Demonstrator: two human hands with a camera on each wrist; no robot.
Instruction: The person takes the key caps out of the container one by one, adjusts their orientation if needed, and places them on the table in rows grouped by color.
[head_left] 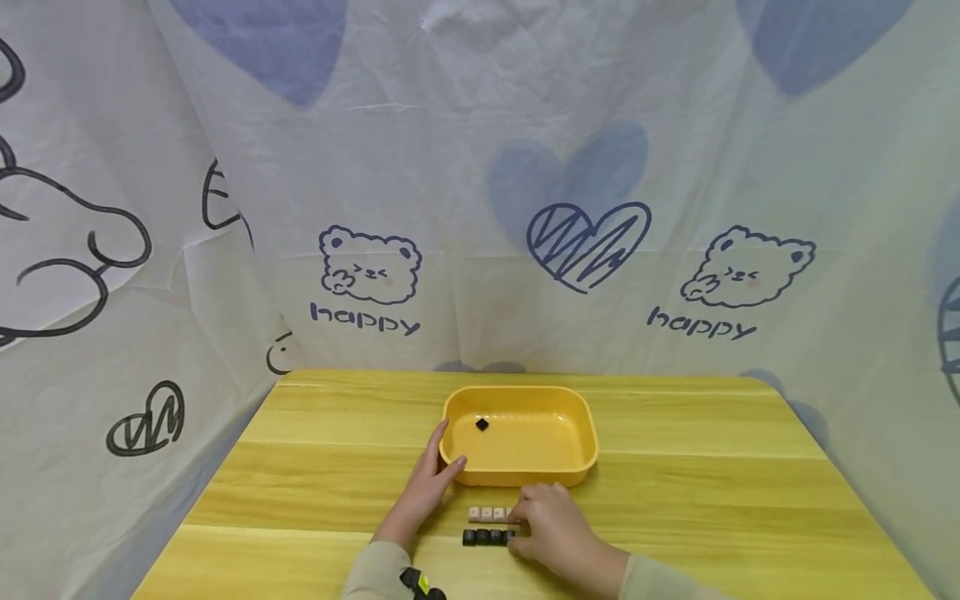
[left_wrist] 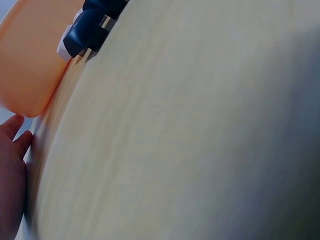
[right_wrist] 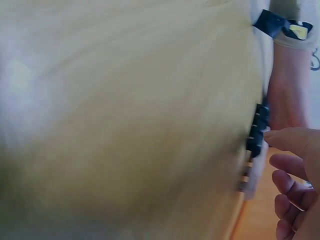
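A yellow tray stands on the table, with one small black piece, perhaps a keycap, inside at the left. My left hand holds its front left corner, thumb at the rim and fingers along the outer wall. In front of the tray lie a row of white keycaps and, nearer me, a row of black keycaps. At the right end of both rows is my right hand, its thumb and forefinger apart beside the black keycaps. The hand partly hides the last white keycap.
The yellow wood-grain table extends to both sides of the tray. A white curtain printed with hearts and bears hangs behind it. A dark strap device sits on the left sleeve.
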